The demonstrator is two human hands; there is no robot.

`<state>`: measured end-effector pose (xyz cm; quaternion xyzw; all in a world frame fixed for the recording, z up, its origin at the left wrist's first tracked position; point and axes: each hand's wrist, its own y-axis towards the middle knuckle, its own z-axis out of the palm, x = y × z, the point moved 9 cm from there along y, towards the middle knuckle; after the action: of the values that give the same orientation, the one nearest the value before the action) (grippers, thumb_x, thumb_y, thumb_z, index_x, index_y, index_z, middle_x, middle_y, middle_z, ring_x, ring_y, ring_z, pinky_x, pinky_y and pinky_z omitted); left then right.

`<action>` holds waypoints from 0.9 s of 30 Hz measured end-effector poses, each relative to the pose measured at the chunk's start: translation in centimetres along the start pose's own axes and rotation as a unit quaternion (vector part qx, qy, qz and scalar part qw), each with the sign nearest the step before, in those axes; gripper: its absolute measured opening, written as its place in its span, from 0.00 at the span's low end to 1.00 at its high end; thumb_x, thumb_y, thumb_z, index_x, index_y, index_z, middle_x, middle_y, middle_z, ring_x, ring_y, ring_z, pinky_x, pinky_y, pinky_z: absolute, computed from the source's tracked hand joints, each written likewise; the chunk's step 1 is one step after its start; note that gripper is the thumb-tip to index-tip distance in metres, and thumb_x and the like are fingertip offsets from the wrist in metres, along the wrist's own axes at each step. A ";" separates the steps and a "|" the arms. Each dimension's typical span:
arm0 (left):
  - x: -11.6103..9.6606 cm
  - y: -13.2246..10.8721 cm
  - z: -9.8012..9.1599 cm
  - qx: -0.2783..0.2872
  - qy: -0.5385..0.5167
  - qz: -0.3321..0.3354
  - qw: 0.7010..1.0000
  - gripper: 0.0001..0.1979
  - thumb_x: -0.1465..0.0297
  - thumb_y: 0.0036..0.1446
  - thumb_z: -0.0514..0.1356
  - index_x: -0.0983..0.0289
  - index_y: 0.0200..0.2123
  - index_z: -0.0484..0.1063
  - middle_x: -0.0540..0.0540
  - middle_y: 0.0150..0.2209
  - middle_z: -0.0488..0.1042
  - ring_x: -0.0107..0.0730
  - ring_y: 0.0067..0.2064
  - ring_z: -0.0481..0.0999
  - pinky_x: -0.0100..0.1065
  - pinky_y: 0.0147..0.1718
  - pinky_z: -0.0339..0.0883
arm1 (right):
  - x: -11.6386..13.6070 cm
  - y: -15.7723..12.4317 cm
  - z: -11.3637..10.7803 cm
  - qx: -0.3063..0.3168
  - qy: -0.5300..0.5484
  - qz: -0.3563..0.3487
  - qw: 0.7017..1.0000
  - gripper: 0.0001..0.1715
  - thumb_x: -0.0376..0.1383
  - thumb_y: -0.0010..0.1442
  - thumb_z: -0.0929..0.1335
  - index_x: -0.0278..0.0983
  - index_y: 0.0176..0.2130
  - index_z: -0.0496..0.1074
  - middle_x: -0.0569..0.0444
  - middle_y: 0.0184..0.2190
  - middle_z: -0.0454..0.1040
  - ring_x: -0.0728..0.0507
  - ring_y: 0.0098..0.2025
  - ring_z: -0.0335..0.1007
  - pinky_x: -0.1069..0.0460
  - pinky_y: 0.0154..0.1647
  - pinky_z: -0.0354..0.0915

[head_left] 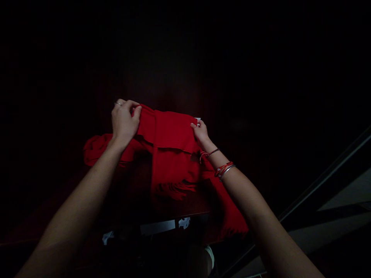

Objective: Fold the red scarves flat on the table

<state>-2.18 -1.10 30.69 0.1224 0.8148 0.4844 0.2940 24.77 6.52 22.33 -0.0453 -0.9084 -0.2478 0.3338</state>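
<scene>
A red fringed scarf (174,129) is stretched between my two hands, with a folded part in the middle. My left hand (125,119), wearing a ring, pinches its upper left edge between thumb and fingers. At the right end, my right hand (200,131) grips the scarf's edge, where a small white tag (198,119) shows. Fringe hangs below the held part. More red cloth (97,148) lies bunched beyond my left wrist, and another fringed length (232,216) drapes down under my right forearm.
Beneath the scarf is a dark reddish surface (185,208) whose front edge runs across below the fringe. Under that edge are a pale flat piece (158,227) and crumpled whitish bits (184,222). A pale diagonal edge (324,177) stands at the right. Most surroundings are too dark to make out.
</scene>
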 end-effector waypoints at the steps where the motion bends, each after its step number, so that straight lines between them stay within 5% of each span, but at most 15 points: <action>1: 0.4 -0.2 -0.6 0.011 0.046 0.026 0.999 0.16 0.65 0.56 0.47 0.70 0.38 0.67 0.54 0.35 0.65 0.37 0.43 0.64 0.39 0.44 0.56 | 0.7 -0.6 1.6 0.002 0.011 -0.003 1.000 0.19 0.38 0.58 0.53 0.36 0.49 0.56 0.53 0.43 0.66 0.49 0.41 0.62 0.58 0.38 0.57; 4: 4.3 -3.9 2.0 0.165 0.108 0.031 0.980 0.16 0.65 0.56 0.46 0.70 0.37 0.68 0.56 0.35 0.68 0.35 0.40 0.66 0.38 0.43 0.58 | -1.0 -3.4 6.0 0.043 -0.021 0.034 0.998 0.18 0.37 0.57 0.56 0.36 0.48 0.57 0.52 0.45 0.66 0.49 0.43 0.62 0.58 0.41 0.57; 7: 9.7 -11.5 7.4 0.379 0.078 -0.020 0.922 0.19 0.61 0.55 0.44 0.67 0.38 0.68 0.56 0.38 0.71 0.33 0.41 0.68 0.32 0.43 0.59 | -6.5 -7.0 8.9 0.112 -0.080 0.099 0.986 0.18 0.33 0.54 0.59 0.32 0.46 0.61 0.45 0.42 0.68 0.44 0.43 0.64 0.55 0.40 0.58; 10: 14.2 -18.0 10.0 0.450 0.109 -0.090 0.882 0.30 0.53 0.47 0.49 0.69 0.47 0.62 0.61 0.46 0.66 0.39 0.48 0.64 0.33 0.44 0.58 | -11.8 -9.2 9.3 0.134 -0.105 0.143 0.975 0.18 0.30 0.52 0.59 0.27 0.44 0.61 0.39 0.40 0.68 0.41 0.41 0.66 0.53 0.38 0.60; 12: 15.3 -20.9 11.2 0.484 0.115 -0.118 0.859 0.35 0.51 0.38 0.56 0.67 0.47 0.61 0.61 0.47 0.65 0.42 0.49 0.63 0.34 0.44 0.59 | -14.0 -9.6 8.9 0.138 -0.118 0.161 0.970 0.18 0.30 0.53 0.59 0.27 0.45 0.60 0.39 0.40 0.68 0.41 0.41 0.66 0.53 0.37 0.60; 16: 14.8 -21.7 12.7 0.472 0.072 -0.173 0.861 0.16 0.62 0.37 0.59 0.63 0.32 0.67 0.55 0.37 0.70 0.38 0.42 0.68 0.32 0.39 0.61 | -15.2 -8.8 8.2 0.137 -0.132 0.166 0.968 0.18 0.32 0.53 0.59 0.29 0.45 0.60 0.42 0.41 0.68 0.42 0.42 0.66 0.54 0.38 0.60; 19: 14.9 -19.7 12.4 0.374 -0.033 -0.269 0.887 0.08 0.68 0.43 0.55 0.64 0.30 0.64 0.51 0.29 0.69 0.32 0.35 0.70 0.31 0.35 0.62 | -14.9 -8.0 8.0 0.135 -0.136 0.158 0.969 0.18 0.34 0.53 0.60 0.31 0.45 0.60 0.42 0.42 0.68 0.42 0.43 0.65 0.54 0.39 0.60; 23: 15.4 -18.9 11.2 0.229 -0.234 -0.372 0.869 0.19 0.63 0.49 0.52 0.65 0.43 0.58 0.53 0.34 0.69 0.31 0.37 0.71 0.32 0.35 0.64 | -14.4 -7.6 8.1 0.132 -0.138 0.154 0.969 0.18 0.34 0.54 0.59 0.31 0.45 0.60 0.42 0.43 0.67 0.42 0.44 0.65 0.53 0.40 0.60; 27: 13.3 -20.9 12.0 0.366 -0.136 -0.281 0.877 0.42 0.69 0.37 0.63 0.66 0.55 0.47 0.60 0.44 0.67 0.36 0.44 0.68 0.32 0.42 0.61 | -14.1 -7.9 8.7 0.135 -0.135 0.154 0.970 0.18 0.33 0.54 0.59 0.30 0.46 0.59 0.41 0.42 0.68 0.42 0.42 0.66 0.53 0.39 0.61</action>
<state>-3.82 3.53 3.59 0.0518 0.8860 0.0273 0.4599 28.67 4.99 4.49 -0.1719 -0.9522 -0.0602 0.2452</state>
